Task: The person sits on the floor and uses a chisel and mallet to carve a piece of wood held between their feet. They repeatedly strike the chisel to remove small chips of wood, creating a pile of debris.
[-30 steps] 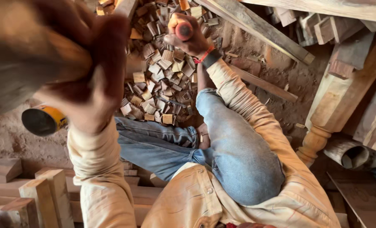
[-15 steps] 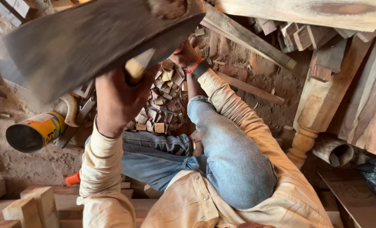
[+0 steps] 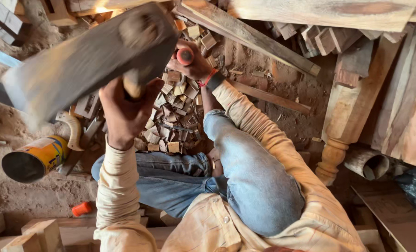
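**Mallet Raised, Chisel Set**

Against the picture from half a second ago, we find the mallet (image 3: 91, 60) little moved: it fills the upper left of the frame, blurred, its grey block tilted. One second ago the near hand was only a blur at the upper left. We read this as the top of a swing, the blow not yet landed.

Our left hand (image 3: 128, 109), left of centre, is closed round the mallet's short handle. Our right hand (image 3: 194, 63), at upper centre, is wrapped round a chisel (image 3: 185, 56) with an orange-red handle, held over the wood chips (image 3: 175, 121); it has stayed there through all three pictures.

A can (image 3: 35, 158) lies on its side at the left edge, and a turned leg (image 3: 345, 116) lies at the right.

The chisel blade is hidden behind the right hand, so we cannot tell what it bears on. Motion blur masks the mallet's edges and the workpiece. The small orange item (image 3: 81, 208) at lower left is too small to identify.
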